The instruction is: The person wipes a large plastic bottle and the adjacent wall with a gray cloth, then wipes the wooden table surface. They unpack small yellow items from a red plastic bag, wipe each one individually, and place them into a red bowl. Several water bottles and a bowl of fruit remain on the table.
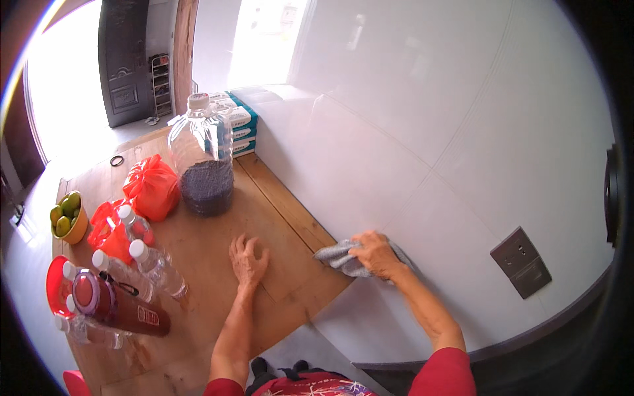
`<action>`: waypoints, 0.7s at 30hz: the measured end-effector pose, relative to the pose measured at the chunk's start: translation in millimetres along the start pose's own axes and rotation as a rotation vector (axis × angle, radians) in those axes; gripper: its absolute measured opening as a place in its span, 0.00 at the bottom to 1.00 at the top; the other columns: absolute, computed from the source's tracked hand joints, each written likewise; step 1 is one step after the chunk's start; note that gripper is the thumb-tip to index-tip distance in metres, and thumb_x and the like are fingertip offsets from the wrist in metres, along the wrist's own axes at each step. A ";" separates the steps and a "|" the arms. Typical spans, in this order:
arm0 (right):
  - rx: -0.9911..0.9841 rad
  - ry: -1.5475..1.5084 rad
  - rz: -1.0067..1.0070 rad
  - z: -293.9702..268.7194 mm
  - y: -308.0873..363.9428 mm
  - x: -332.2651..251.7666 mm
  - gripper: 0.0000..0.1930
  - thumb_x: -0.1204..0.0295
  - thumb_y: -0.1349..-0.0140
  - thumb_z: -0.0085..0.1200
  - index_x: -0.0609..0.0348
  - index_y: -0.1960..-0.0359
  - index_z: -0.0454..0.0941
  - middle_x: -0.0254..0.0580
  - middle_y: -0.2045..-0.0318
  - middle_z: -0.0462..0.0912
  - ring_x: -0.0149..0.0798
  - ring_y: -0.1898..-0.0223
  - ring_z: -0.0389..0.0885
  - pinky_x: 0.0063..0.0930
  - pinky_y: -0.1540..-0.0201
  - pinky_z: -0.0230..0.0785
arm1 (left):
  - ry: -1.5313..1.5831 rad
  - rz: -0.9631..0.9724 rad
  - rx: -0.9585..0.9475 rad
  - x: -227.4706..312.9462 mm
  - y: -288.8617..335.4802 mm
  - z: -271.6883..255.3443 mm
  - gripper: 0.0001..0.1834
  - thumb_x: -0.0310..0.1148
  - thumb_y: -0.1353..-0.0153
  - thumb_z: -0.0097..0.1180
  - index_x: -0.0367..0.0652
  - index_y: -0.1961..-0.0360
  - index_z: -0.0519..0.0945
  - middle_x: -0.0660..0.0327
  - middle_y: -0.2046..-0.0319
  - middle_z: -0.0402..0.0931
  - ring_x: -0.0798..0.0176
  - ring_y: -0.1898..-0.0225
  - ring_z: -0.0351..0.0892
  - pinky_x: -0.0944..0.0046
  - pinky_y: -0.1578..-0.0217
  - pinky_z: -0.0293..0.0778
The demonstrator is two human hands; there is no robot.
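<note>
My right hand point(375, 255) grips a crumpled grey cloth point(340, 258) at the table's right corner. The cloth lies partly over the wooden edge and partly against the white wall. On the bare wood to the left, my left hand point(249, 261) rests with slightly bent fingers apart and nothing in it. Beneath both is the wooden table point(277, 228), its long right side running along the wall.
A large clear jug point(206, 188) with dark grains stands at the far end, beside stacked tissue packs point(243, 117). Red plastic bags point(152, 188), several clear bottles point(157, 267), a maroon flask point(125, 307) and a bowl of green fruit point(79, 228) occupy the left. A socket plate point(520, 263) is on the wall.
</note>
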State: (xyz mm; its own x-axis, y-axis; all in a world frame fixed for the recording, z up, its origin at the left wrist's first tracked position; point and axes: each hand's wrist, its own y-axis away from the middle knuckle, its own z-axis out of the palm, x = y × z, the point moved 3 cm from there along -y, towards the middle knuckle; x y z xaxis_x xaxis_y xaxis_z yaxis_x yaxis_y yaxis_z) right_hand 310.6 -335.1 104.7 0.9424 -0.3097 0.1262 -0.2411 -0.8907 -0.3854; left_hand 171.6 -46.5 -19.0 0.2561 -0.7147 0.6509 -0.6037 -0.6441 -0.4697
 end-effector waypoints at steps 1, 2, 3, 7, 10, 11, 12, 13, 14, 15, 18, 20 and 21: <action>0.049 -0.148 0.110 -22.6 -2.9 -4.5 0.09 0.76 0.45 0.54 0.50 0.65 0.84 0.38 0.56 0.77 0.41 0.50 0.72 0.36 0.45 0.63 | 0.074 -0.043 0.059 -0.3 3.7 -5.4 0.22 0.36 0.50 0.65 0.42 0.52 0.78 0.51 0.44 0.69 0.48 0.39 0.63 0.49 0.40 0.60; 0.100 -0.297 0.218 -45.5 -6.8 -6.7 0.12 0.78 0.44 0.54 0.50 0.61 0.84 0.38 0.54 0.77 0.41 0.49 0.71 0.35 0.44 0.63 | 0.147 -0.083 0.123 0.9 4.9 -11.5 0.20 0.35 0.48 0.65 0.42 0.53 0.78 0.51 0.47 0.71 0.50 0.42 0.66 0.51 0.42 0.64; 0.130 -0.544 0.291 -68.3 -9.5 -8.6 0.14 0.80 0.43 0.52 0.52 0.57 0.83 0.38 0.55 0.76 0.39 0.50 0.72 0.31 0.45 0.64 | 0.217 -0.122 0.186 1.4 6.7 -18.0 0.18 0.33 0.47 0.64 0.42 0.55 0.78 0.52 0.49 0.73 0.52 0.44 0.70 0.54 0.45 0.68; 0.214 -0.942 0.447 -116.7 -1.5 -8.6 0.14 0.81 0.38 0.49 0.58 0.53 0.81 0.35 0.62 0.77 0.30 0.59 0.74 0.20 0.53 0.68 | 0.886 -0.321 -0.001 70.4 23.1 -28.4 0.12 0.33 0.39 0.59 0.38 0.58 0.79 0.62 0.67 0.79 0.68 0.66 0.77 0.67 0.65 0.75; 0.220 -0.828 0.432 -131.4 -0.6 -18.6 0.14 0.81 0.36 0.47 0.62 0.50 0.79 0.34 0.63 0.79 0.28 0.59 0.75 0.21 0.53 0.68 | 1.194 -0.292 -0.326 139.8 43.9 -42.9 0.09 0.32 0.38 0.58 0.38 0.60 0.79 0.64 0.70 0.78 0.71 0.69 0.76 0.69 0.68 0.74; 0.224 -0.928 0.419 -130.8 -0.4 -21.6 0.14 0.81 0.35 0.47 0.62 0.49 0.78 0.34 0.62 0.80 0.28 0.58 0.75 0.21 0.53 0.68 | 1.231 -0.278 -0.389 160.4 51.4 -47.7 0.09 0.32 0.38 0.58 0.38 0.61 0.79 0.64 0.71 0.78 0.72 0.70 0.76 0.69 0.69 0.74; 0.225 -1.023 0.411 -131.2 2.0 -25.0 0.15 0.81 0.35 0.46 0.63 0.49 0.78 0.34 0.60 0.80 0.28 0.57 0.75 0.21 0.52 0.68 | 1.296 -0.289 -0.442 178.2 56.5 -50.7 0.09 0.33 0.38 0.59 0.39 0.62 0.79 0.65 0.72 0.78 0.73 0.71 0.76 0.69 0.69 0.74; 0.225 -1.195 0.415 -130.9 5.3 -28.8 0.15 0.82 0.35 0.45 0.65 0.48 0.76 0.36 0.58 0.80 0.28 0.55 0.75 0.21 0.50 0.68 | 1.307 -0.260 -0.522 186.0 60.3 -42.8 0.11 0.35 0.37 0.58 0.39 0.59 0.78 0.65 0.70 0.78 0.72 0.69 0.76 0.69 0.68 0.74; 0.229 -1.197 0.380 -131.4 6.0 -33.6 0.15 0.82 0.35 0.44 0.65 0.48 0.76 0.36 0.58 0.80 0.28 0.55 0.76 0.22 0.50 0.68 | 1.316 -0.229 -0.604 193.0 65.1 -34.9 0.13 0.36 0.36 0.57 0.39 0.55 0.77 0.64 0.68 0.78 0.71 0.68 0.76 0.69 0.67 0.75; 0.231 -1.211 0.333 -127.4 2.3 -38.7 0.15 0.82 0.35 0.44 0.65 0.49 0.76 0.37 0.58 0.80 0.29 0.55 0.76 0.22 0.49 0.67 | 1.429 -0.278 -0.665 202.3 71.9 -34.2 0.19 0.40 0.35 0.56 0.40 0.49 0.73 0.62 0.61 0.76 0.70 0.63 0.76 0.68 0.63 0.75; 0.184 -1.216 0.150 -122.6 -2.3 -61.9 0.14 0.81 0.37 0.46 0.62 0.51 0.78 0.42 0.57 0.81 0.36 0.52 0.77 0.28 0.45 0.66 | 1.795 -0.414 -0.824 234.5 82.1 -11.5 0.30 0.48 0.30 0.45 0.44 0.33 0.57 0.59 0.41 0.64 0.64 0.42 0.66 0.64 0.43 0.67; 0.209 -0.715 -0.112 -123.4 -1.8 -70.8 0.15 0.78 0.37 0.50 0.63 0.49 0.76 0.43 0.52 0.78 0.42 0.48 0.74 0.33 0.44 0.66 | 1.953 -0.399 -0.763 247.8 96.1 -8.2 0.28 0.45 0.28 0.40 0.45 0.32 0.54 0.60 0.38 0.60 0.64 0.37 0.61 0.63 0.37 0.61; 0.242 -0.695 -0.085 -127.9 -5.0 -73.6 0.16 0.76 0.39 0.52 0.61 0.49 0.77 0.44 0.50 0.77 0.44 0.47 0.72 0.36 0.44 0.65 | 2.050 -0.409 -0.705 255.5 100.0 -12.4 0.27 0.43 0.26 0.37 0.45 0.32 0.53 0.59 0.37 0.59 0.64 0.35 0.59 0.62 0.34 0.58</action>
State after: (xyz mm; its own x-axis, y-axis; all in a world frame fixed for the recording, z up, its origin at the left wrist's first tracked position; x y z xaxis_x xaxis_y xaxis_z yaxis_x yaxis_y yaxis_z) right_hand 212.8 -350.4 214.2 0.9044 0.1110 -0.4119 -0.1781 -0.7790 -0.6011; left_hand 167.3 -290.1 107.7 -0.2277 0.8868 0.4021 -0.9568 -0.1272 -0.2613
